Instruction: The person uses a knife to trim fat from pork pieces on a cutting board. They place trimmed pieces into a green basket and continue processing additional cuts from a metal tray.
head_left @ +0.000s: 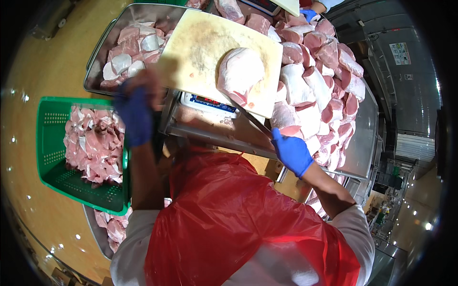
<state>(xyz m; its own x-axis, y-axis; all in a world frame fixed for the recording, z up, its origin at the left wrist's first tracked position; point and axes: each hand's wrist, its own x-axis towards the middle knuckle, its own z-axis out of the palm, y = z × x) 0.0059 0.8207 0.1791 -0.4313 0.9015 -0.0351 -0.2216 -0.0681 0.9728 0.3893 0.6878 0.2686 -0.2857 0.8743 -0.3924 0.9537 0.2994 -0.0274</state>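
My left hand, in a blue glove, is smeared by motion near the corner of a metal bin of meat chunks. A blurred pinkish piece of meat is at its fingers and appears held. In my right hand, also gloved in blue, is a knife, its blade pointing up and left over the cutting board's near edge. The blade's tip is by a large, pale, fat-covered cut of meat lying on the right part of the cutting board. Under the board sits a scale, partly hidden.
Large cuts of meat are heaped on a metal table at right. A green crate at left holds meat trimmings. Another person's gloved hand shows at the far side. More meat sits below the crate.
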